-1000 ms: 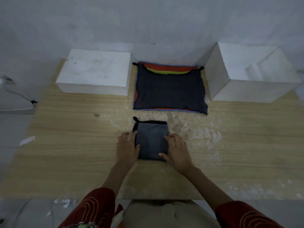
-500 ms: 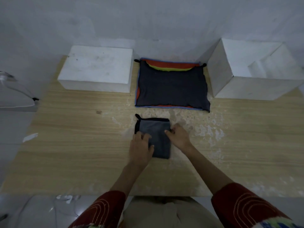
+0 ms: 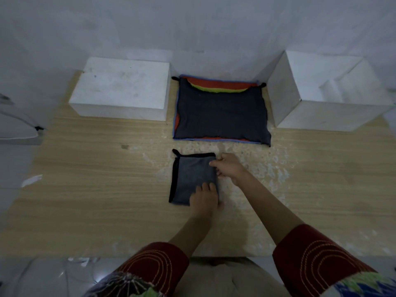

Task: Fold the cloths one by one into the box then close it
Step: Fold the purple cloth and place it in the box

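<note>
A small folded grey cloth [image 3: 189, 174] with a black hem and loop lies on the wooden table [image 3: 96, 185] in front of me. My left hand [image 3: 204, 199] rests flat on its near right corner, fingers slightly apart. My right hand [image 3: 230, 168] is at the cloth's far right edge, thumb on top and fingers curled at the edge, pinching it. Behind it lies a flat stack of cloths [image 3: 220, 112], dark one on top, with red, yellow and blue edges showing. An open white box [image 3: 321, 116] stands at the back right.
A closed, flat white box [image 3: 122, 88] sits at the back left beside the stack. A white wall runs right behind the boxes. The tabletop shows worn pale patches [image 3: 267, 168] to the right of my hands. A cable [image 3: 25, 136] lies off the table's left edge.
My left hand has slid from the cloth's left side across to its near right corner. My right hand moved up to the far right edge. The cloth now looks narrower.
</note>
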